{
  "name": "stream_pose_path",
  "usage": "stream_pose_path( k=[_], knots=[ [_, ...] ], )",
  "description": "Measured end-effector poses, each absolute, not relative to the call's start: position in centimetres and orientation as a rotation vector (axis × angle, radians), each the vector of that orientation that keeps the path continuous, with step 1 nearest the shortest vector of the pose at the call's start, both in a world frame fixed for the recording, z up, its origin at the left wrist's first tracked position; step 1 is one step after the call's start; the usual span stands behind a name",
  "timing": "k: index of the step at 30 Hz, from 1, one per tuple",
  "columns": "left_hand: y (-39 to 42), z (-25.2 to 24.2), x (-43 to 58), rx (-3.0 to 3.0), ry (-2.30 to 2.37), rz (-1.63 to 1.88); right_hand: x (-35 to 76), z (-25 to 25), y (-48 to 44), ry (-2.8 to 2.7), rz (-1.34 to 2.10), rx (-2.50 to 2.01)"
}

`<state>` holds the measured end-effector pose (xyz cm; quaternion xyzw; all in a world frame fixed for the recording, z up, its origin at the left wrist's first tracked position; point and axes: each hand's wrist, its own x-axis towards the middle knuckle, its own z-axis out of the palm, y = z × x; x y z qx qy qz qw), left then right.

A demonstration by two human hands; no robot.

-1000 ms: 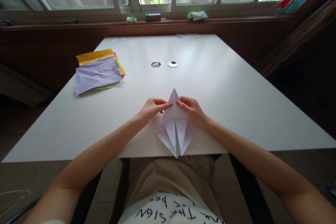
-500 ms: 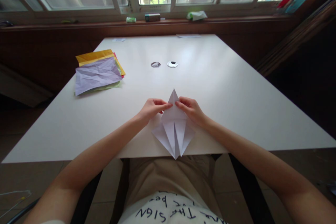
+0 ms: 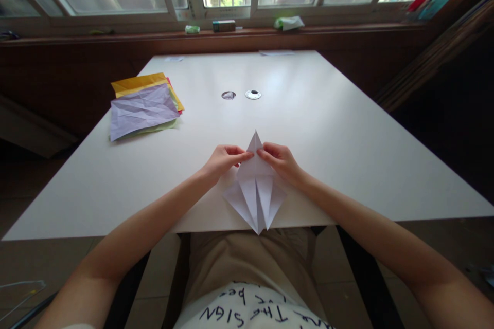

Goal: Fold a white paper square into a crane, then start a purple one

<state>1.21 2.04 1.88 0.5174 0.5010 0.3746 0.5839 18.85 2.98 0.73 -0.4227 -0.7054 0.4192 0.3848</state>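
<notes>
The folded white paper is in front of me, at the near edge of the tabletop, roughly in line with my body. Its narrow point aims away from me. Below a crosswise crease, two long flaps run down toward me with a thin slit between them, wider wings show out to either side, and the lowest tips reach just past the edge.

I'm holding it with both hands, one on each side of the upper part. My left hand has its thumb flat on the front face near the middle crease, with a fingertip showing by the left edge. My right hand pinches the opposite side in much the same way, thumb on the face; I can't make out its fingers behind the paper. The two thumbs nearly meet.

Farther out, two round fittings sit side by side, well beyond the paper's point. Off to my left lies a loose pile: a creased purple sheet on top, a yellow sheet sticking out behind, a green sheet below. Past the far edge, a small box and a green-and-white packet rest on the windowsill.
</notes>
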Motion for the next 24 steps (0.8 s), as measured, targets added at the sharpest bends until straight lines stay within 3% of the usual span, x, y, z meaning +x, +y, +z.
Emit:
stream_pose_path(
  k=[24],
  knots=[
    [1.96,1.86,1.31,1.214,1.18,0.893,18.78,0.9,2.91,-1.821,1.008,-1.098]
  ],
)
